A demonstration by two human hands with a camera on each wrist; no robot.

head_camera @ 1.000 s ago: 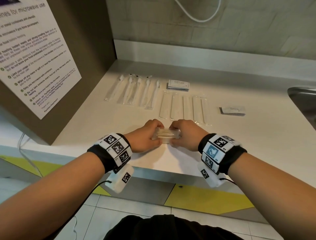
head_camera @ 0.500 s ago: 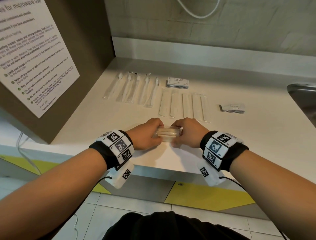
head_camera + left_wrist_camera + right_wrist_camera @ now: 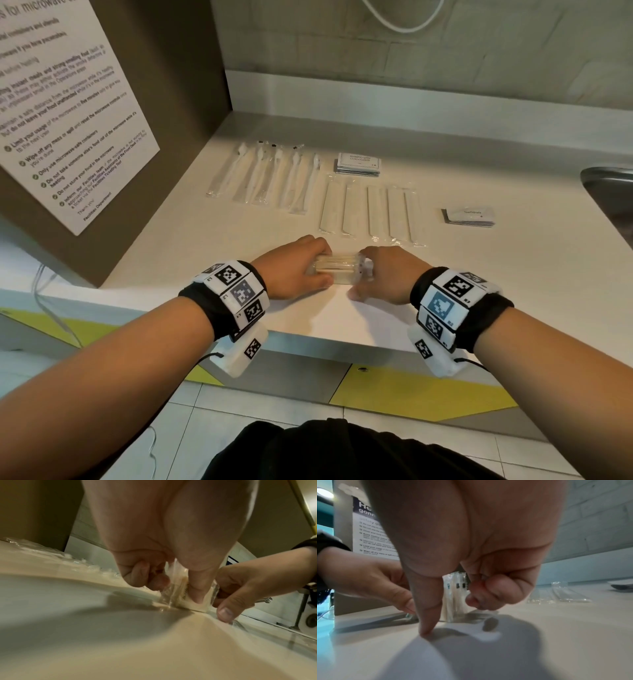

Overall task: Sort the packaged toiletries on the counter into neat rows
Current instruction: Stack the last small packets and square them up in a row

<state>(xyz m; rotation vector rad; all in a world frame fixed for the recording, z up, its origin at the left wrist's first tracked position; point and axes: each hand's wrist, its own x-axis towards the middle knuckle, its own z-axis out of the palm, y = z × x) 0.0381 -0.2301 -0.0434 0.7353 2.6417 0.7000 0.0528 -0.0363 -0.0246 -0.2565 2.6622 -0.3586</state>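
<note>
The person stands at the table [image 3: 239,246] and holds a small bundle of clear packets [image 3: 337,270] between both hands, near the front edge. The left hand [image 3: 294,267] grips the left end of the bundle, with the fingers curled round it and the thumb pressing on its near side. The right hand [image 3: 387,274] grips the right end in the same way, and its thumb tip touches the table just in front of the bundle. In the wrist views the packets stand on their long edge on the surface, pressed together between the two hands; thin pale sticks show inside the clear wrap.

Further back on the table lie two rows that are already laid out. On the left is a row of wrapped toothbrushes [image 3: 267,178], side by side and a little slanted. To the right of it, and nearer to the hands, is a row of wrapped combs [image 3: 373,214], also side by side. Behind the combs is a small stack of shampoo sachets [image 3: 358,165]. Well apart on the right is a stack of toothpaste sachets [image 3: 470,216], near the steel sink [image 3: 609,185].
</note>
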